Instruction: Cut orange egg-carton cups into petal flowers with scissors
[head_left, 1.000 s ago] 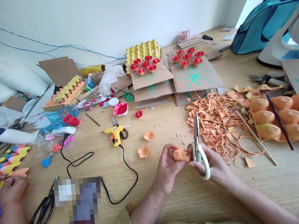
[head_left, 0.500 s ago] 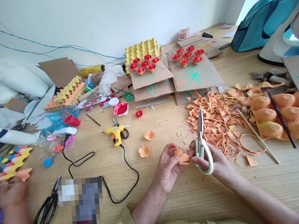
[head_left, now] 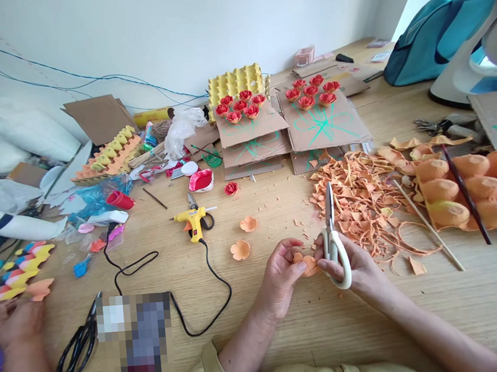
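My left hand [head_left: 281, 275] pinches a small orange egg-carton flower [head_left: 310, 265] between thumb and fingers. White-handled scissors [head_left: 334, 245] are in my right hand [head_left: 353, 264], blades closed and pointing away from me. Fingertips of the right hand also touch the flower's right edge. Two more orange cut flowers [head_left: 240, 249] lie on the table just left of my hands. Farther off is a red painted flower [head_left: 231, 188]. A heap of orange carton scraps [head_left: 357, 200] spreads beyond my right hand.
A yellow glue gun [head_left: 194, 223] with a black cord lies left of centre, by dark-handled scissors. Orange egg carton [head_left: 463, 186] stands at right. Cardboard sheets [head_left: 325, 125] bear red flowers at the back. At far left is another person's hand [head_left: 16, 324], near black scissors [head_left: 78, 345].
The flower between my hands has been turned, so its petals now face differently. My right hand and the scissors have shifted slightly left.
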Demonstrator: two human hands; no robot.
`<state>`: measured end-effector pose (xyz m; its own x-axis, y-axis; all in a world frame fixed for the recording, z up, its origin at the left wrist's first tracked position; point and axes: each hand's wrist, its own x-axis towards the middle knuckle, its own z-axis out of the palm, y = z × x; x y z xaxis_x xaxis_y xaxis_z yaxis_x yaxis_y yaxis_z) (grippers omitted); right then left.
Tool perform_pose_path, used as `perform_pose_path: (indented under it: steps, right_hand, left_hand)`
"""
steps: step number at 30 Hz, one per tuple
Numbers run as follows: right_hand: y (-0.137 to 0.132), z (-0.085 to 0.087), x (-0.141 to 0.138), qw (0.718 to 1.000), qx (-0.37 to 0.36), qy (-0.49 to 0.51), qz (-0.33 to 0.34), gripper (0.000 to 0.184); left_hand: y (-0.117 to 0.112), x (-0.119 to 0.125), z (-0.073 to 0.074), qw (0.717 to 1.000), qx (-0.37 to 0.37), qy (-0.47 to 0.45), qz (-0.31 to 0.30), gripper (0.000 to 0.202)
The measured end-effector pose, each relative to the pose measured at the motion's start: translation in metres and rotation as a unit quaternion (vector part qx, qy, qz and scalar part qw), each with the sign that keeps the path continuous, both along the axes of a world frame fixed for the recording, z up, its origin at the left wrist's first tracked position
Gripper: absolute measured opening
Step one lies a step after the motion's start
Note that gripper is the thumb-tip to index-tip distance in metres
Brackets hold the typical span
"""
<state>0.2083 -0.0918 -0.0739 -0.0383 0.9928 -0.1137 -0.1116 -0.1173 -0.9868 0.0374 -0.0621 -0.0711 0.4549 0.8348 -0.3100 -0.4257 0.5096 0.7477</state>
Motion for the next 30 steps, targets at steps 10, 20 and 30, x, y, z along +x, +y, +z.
perform_pose_path:
  steps: [10, 20, 30]
  right_hand:
    - [-0.002, -0.005, 0.001, 1.000, 0.017, -0.009, -0.001, 0.038]
    - [-0.005, -0.014, 0.010, 0.996, 0.036, -0.074, 0.042, 0.028]
    - [-0.001, 0.012, 0.032, 0.897, 0.135, -0.381, 0.179, 0.022]
  left_hand:
    - [-0.004, -0.002, -0.001, 0.979, 0.149, 0.137, 0.010, 0.033]
    - [0.000, -0.002, 0.003, 0.983, 0.131, 0.127, 0.027, 0.036]
    - [0.012, -0.011, 0.008, 0.997, 0.046, 0.016, 0.059, 0.050]
